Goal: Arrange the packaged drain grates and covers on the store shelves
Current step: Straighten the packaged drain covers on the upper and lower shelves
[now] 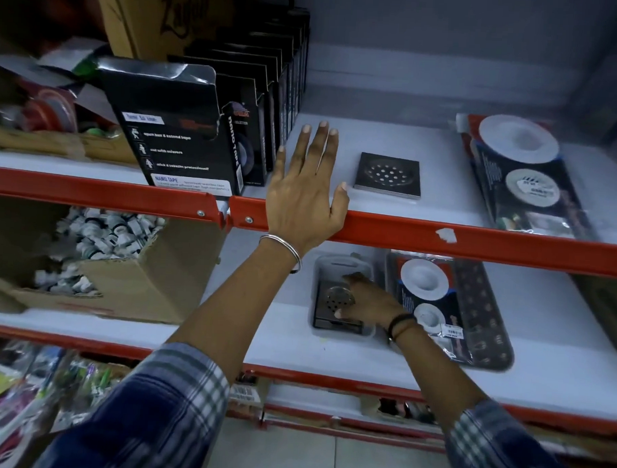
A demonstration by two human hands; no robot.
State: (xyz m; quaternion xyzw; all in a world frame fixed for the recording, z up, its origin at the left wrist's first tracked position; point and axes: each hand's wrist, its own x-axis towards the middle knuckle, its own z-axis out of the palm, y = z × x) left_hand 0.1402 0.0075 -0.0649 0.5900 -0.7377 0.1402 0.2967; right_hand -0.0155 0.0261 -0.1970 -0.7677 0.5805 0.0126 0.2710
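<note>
My left hand (307, 184) lies flat and open on the upper shelf (439, 204), fingers spread, just left of a bare square metal drain grate (388, 175). On the lower shelf my right hand (362, 300) grips a packaged square drain grate (332, 302) in a clear plastic pack, fingers over its right side. Right of it lies a packaged white drain cover set (428, 295) on top of a long dark perforated grate (487, 312). Another packaged white cover set (522, 172) rests at the upper shelf's right end.
A row of black nano tape boxes (184, 129) stands left of my left hand. A cardboard box of white plastic fittings (97, 253) sits on the lower shelf's left. Red shelf rails (476, 241) run across the front. Bagged goods hang at bottom left.
</note>
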